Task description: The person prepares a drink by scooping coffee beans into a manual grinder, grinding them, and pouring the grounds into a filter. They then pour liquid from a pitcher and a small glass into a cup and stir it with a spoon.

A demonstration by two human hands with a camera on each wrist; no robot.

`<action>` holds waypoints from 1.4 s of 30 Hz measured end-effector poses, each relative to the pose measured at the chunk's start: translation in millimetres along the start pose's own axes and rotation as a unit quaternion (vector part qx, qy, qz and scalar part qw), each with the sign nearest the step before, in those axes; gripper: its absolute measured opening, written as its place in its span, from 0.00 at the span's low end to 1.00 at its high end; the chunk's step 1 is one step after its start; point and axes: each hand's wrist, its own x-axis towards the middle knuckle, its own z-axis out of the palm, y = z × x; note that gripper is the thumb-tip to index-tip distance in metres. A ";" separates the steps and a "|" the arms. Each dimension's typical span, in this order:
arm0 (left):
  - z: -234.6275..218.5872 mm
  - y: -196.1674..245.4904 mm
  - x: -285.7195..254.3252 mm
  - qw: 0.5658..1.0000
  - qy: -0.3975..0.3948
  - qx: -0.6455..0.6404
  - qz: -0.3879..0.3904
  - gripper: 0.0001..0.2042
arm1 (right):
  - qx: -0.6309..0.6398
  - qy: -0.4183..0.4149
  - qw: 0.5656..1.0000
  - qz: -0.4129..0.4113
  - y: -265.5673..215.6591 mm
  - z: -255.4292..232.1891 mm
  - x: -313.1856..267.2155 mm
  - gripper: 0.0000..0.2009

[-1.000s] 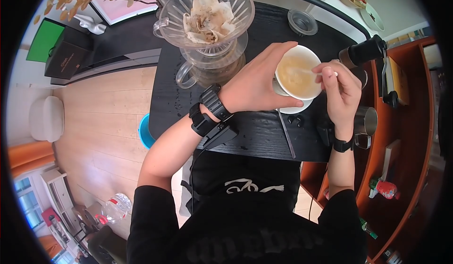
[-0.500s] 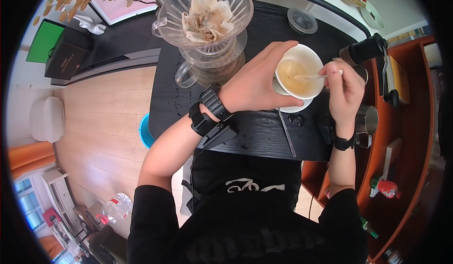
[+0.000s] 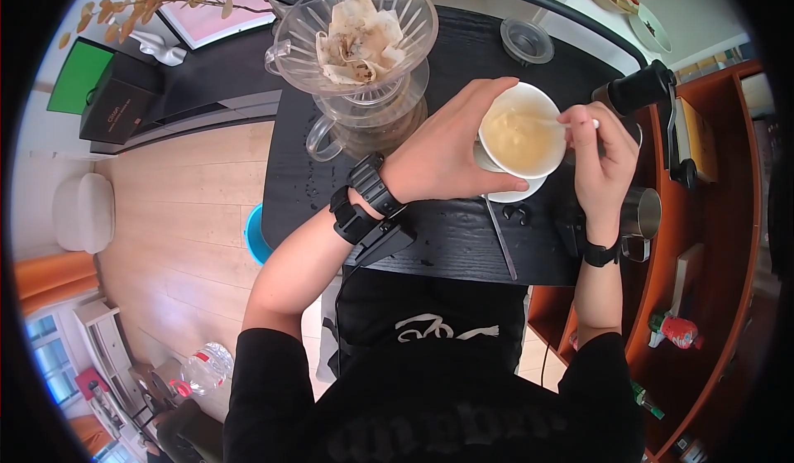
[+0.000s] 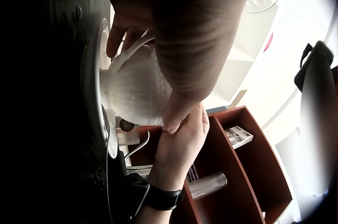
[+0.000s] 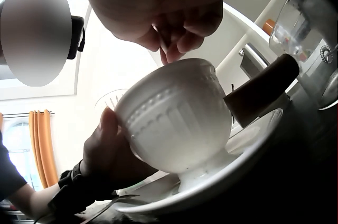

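Observation:
A white cup of pale yellowish liquid is gripped by my left hand, thumb on the near side and fingers around the far side. In the right wrist view the ribbed cup stands slightly tilted over a white saucer. My right hand pinches the handle of a white spoon, whose bowl end is in the liquid. A metal utensil lies with one end by the saucer.
A glass dripper with a used paper filter sits on a glass server at left. Behind the cup is a small round dish. A black grinder and a metal pitcher stand at right, beside wooden shelves.
The spoon has moved around within the liquid as my right hand shifted slightly. My left hand keeps its grip on the cup. The head view has tilted a little.

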 end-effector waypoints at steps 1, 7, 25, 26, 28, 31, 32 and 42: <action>1.1 -0.5 -1.0 1.000 -0.001 -0.004 -0.004 0.51 | 0.008 -0.013 1.000 -0.007 -0.7 -0.5 -2.0 0.07; 0.7 0.5 -1.1 1.000 0.002 0.003 0.000 0.51 | 0.006 -0.011 0.999 -0.039 -2.7 4.4 -0.7 0.08; 1.2 -1.0 -0.8 1.000 0.003 0.001 0.007 0.51 | -0.005 0.000 0.999 -0.032 -0.1 4.2 -0.1 0.06; 0.1 -0.7 0.3 1.000 0.001 0.000 0.009 0.51 | -0.011 -0.004 1.000 -0.007 0.8 -1.3 -0.3 0.06; 0.3 -0.4 0.2 1.000 -0.003 -0.006 0.009 0.50 | 0.003 -0.011 1.000 -0.006 1.2 -2.2 -2.5 0.06; 0.6 -1.4 -0.9 1.000 -0.002 -0.003 0.006 0.50 | 0.035 -0.023 0.998 -0.055 -4.7 7.8 -5.1 0.08; 1.0 -1.4 -1.6 1.000 -0.001 -0.001 0.008 0.50 | 0.019 -0.018 0.998 -0.063 -3.4 8.0 -3.0 0.09; 1.1 0.2 -1.6 1.000 -0.003 -0.002 0.002 0.50 | 0.007 0.011 0.999 -0.046 -1.2 9.2 -3.0 0.06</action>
